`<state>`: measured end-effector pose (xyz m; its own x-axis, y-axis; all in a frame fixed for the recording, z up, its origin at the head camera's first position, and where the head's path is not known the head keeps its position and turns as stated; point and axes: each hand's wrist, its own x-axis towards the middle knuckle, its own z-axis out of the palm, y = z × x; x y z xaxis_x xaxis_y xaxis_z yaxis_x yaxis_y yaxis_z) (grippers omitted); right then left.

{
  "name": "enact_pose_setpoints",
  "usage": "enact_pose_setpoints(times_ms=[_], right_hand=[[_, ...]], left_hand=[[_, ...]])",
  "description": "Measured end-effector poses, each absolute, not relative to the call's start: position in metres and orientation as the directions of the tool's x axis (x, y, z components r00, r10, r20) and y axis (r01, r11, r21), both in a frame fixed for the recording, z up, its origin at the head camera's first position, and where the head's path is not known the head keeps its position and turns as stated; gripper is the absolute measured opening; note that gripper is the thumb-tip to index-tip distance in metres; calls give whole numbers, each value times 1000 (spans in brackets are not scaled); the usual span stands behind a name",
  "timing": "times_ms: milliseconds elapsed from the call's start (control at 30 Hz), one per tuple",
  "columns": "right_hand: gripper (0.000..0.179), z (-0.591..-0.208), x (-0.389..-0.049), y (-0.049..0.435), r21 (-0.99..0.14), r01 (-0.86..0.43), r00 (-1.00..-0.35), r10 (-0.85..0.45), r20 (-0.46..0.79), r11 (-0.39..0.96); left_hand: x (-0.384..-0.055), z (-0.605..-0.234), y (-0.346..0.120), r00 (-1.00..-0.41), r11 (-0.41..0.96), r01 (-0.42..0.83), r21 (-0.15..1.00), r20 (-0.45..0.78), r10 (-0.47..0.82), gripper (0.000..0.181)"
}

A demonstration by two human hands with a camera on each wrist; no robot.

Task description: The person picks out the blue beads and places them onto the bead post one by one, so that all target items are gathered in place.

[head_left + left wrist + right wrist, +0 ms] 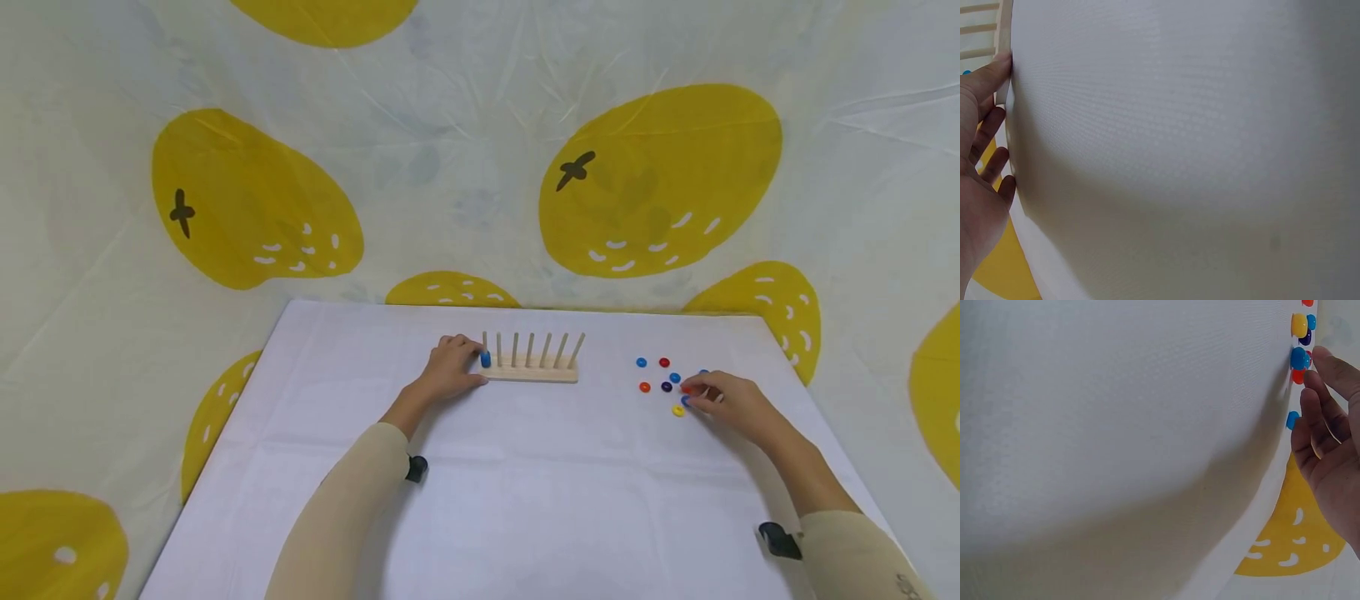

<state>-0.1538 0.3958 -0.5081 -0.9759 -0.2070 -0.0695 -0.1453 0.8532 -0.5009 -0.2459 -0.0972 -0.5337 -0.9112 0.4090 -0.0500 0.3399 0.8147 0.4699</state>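
A pale wooden peg rack (532, 375) stands at the table's middle, with a row of upright pegs. Blue beads (486, 359) sit on its leftmost peg. My left hand (448, 368) grips the rack's left end, thumb at the front and fingers around the back. On the right, my right hand (738, 404) reaches over loose beads, thumb and forefinger apart on either side of a red bead (686, 389). A blue bead (686, 401) lies by the thumb. In the right wrist view, beads partly overlap near the fingertips, and none is clearly lifted.
Other loose beads lie left of the right hand: a yellow bead (678, 411), a dark purple bead (667, 387), an orange bead (645, 387) and several more. A white cloth covers the table (525, 500). Behind hangs a fruit-patterned curtain (465, 167).
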Motion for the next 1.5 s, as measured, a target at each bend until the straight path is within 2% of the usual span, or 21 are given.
enact_pose_setpoints(times_ms=[167,933,1367,1500], right_hand=[[29,-510,-154,395,-504,-118,-972,-203,-116,855],[31,-523,-152,397,-489,-113,-972,-198,-127,865],[26,-507,-154,391,-503,-114,-975,-195,-110,857],[27,-498,-156,382,-504,-160,-973,-222,-65,849]], left_hand=[[-246,-532,-97,-912,814,334,475,-55,406,58],[-246,-537,-97,-917,825,320,465,-68,394,60],[-247,-538,-98,-917,822,329,465,-50,395,59],[-247,-537,-98,-914,818,333,469,-52,401,59]])
